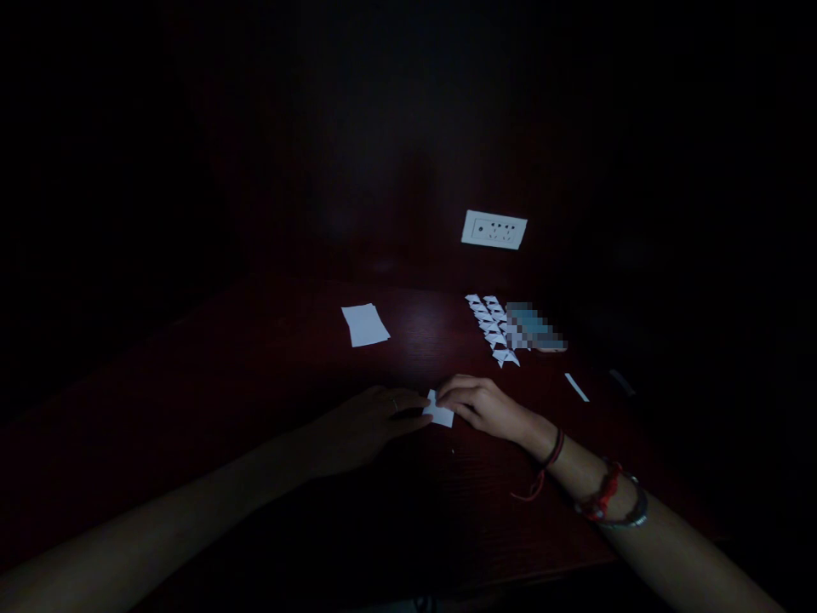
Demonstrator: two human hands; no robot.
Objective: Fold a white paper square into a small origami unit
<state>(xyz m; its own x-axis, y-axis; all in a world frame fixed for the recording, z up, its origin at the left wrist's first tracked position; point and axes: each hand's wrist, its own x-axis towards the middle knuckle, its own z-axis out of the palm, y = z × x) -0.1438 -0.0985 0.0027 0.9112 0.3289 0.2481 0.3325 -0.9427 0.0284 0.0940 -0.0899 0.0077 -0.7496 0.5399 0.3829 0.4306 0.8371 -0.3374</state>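
Note:
A small white piece of paper [442,416] lies on the dark reddish table between my two hands. My left hand [386,417], with a ring on one finger, grips its left edge between thumb and fingers. From the right, my right hand [478,403] has its bent fingers closed on the upper part of the same paper. Beyond my right hand, several folded white paper pieces [491,328] stand in rows. A short stack of white paper sheets [364,326] rests farther back on the left.
Beside the folded pieces lies a pixelated, phone-like flat object [552,345]. A narrow white paper strip [576,387] is on the right, with a dimmer strip [621,382] past it. A white wall socket [494,230] sits above the table's back. The surroundings are very dark.

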